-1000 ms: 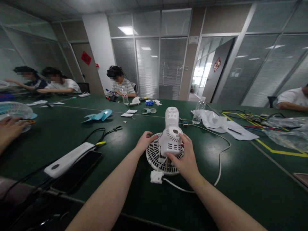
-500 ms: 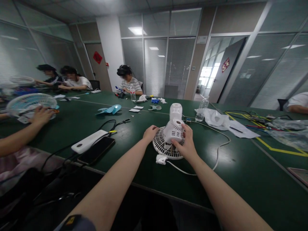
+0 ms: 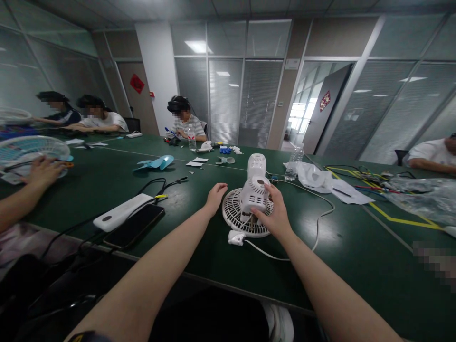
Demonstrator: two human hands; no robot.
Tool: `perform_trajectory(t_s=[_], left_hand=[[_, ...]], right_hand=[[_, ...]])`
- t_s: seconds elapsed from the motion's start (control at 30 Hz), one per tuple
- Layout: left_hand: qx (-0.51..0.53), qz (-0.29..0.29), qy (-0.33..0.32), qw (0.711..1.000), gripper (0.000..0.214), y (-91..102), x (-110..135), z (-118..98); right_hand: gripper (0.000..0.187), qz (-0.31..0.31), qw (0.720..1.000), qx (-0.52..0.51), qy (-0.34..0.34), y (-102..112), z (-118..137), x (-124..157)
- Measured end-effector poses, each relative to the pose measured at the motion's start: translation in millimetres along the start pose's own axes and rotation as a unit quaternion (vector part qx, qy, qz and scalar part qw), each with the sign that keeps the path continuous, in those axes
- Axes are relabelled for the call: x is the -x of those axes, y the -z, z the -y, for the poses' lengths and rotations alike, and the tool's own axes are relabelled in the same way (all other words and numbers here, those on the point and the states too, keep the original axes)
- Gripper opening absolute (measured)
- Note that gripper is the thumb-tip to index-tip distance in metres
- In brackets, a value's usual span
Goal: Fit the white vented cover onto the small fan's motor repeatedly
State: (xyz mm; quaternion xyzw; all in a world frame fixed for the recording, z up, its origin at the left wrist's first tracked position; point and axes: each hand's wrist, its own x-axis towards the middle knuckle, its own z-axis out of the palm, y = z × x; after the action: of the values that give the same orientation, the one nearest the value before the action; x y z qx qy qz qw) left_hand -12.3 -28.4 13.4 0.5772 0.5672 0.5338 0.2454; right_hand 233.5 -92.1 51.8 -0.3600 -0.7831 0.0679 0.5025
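A white electric fan [image 3: 257,192] lies on the green table in front of me, its round grille [image 3: 231,216] face down and its motor housing on top. My right hand [image 3: 276,209] grips the housing, thumb on the near side and fingers along the right. Just left of the grille, my left hand [image 3: 216,198] is apart from it, with loosely bent fingers and nothing visible in them. A small white box-like piece [image 3: 236,237] with a white cord [image 3: 267,256] rests by the grille's near edge.
To the left are a white power strip [image 3: 123,212], a black phone [image 3: 137,225] and blue fan blades [image 3: 155,163]. A co-worker's hand [image 3: 42,173] touches another fan grille [image 3: 35,147]. A water bottle [image 3: 294,164], crumpled white plastic [image 3: 313,176] and wires [image 3: 377,178] lie right.
My left hand has come off the grille's left edge and moved slightly left. My right hand keeps its hold on the fan housing. The view has shifted a little.
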Motion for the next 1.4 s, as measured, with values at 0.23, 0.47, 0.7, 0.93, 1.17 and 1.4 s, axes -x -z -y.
perform_trajectory(t_s=[0.23,0.47,0.7,0.93,1.17,1.4], left_hand=[[0.026,0.025,-0.132,0.991,0.036,-1.8,23.4,-18.1],[0.004,0.228,-0.200,0.953,0.092,-5.1,35.5,-39.3],[-0.035,0.261,-0.165,0.950,0.117,6.3,34.7,-45.5],[-0.028,0.278,-0.180,0.943,0.123,6.8,33.0,-44.1],[-0.051,0.274,-0.187,0.942,0.122,1.9,35.3,-42.7],[-0.080,0.265,-0.209,0.938,0.128,0.0,33.6,-37.3]], right_hand=[[0.079,0.005,0.999,0.025,-0.019,-1.1,-2.3,-4.3],[0.081,0.015,1.000,0.013,-0.019,-2.6,-7.9,-5.4],[0.076,0.044,0.999,0.002,-0.018,1.2,-5.8,-8.0],[0.071,0.060,0.998,0.001,-0.024,1.7,-6.3,-8.4],[0.083,0.089,0.992,-0.065,-0.057,-6.6,-13.5,-2.5],[0.085,0.123,0.983,-0.105,-0.082,-0.3,-24.4,-8.4]])
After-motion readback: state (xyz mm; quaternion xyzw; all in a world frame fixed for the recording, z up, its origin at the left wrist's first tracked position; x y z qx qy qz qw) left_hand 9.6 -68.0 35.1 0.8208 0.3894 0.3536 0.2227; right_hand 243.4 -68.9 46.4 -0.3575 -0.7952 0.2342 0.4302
